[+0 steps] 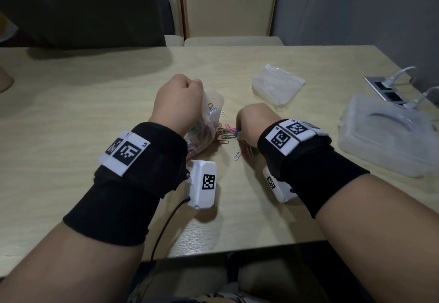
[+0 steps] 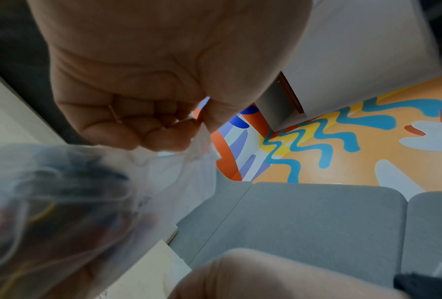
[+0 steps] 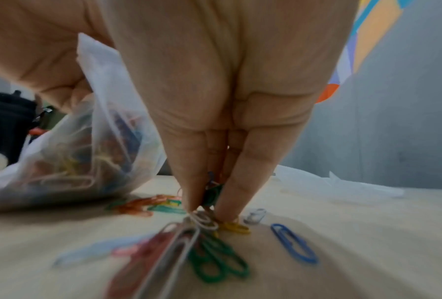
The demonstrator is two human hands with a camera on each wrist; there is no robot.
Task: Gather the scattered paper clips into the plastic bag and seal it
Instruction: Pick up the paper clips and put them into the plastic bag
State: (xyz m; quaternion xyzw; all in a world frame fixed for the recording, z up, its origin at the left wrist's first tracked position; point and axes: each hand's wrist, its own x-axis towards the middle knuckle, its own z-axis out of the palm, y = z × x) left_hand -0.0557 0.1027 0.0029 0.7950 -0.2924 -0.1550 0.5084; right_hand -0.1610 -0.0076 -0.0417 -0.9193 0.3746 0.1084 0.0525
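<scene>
Right hand (image 1: pixel 251 124) pinches a bunch of paper clips (image 3: pixel 209 194) on the worktop (image 1: pixel 95 103); the plastic bag (image 1: pixel 209 117) (mouth held up by the pinching left hand (image 1: pixel 178 103)) sits at nine o'clock, just beside.

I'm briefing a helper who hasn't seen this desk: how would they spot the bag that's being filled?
On the pale wooden table, look just left of centre, under the left hand. Its fingers pinch the rim of a clear plastic bag bulging with coloured paper clips; the flat empty plastic bag farther right lies untouched.
</scene>
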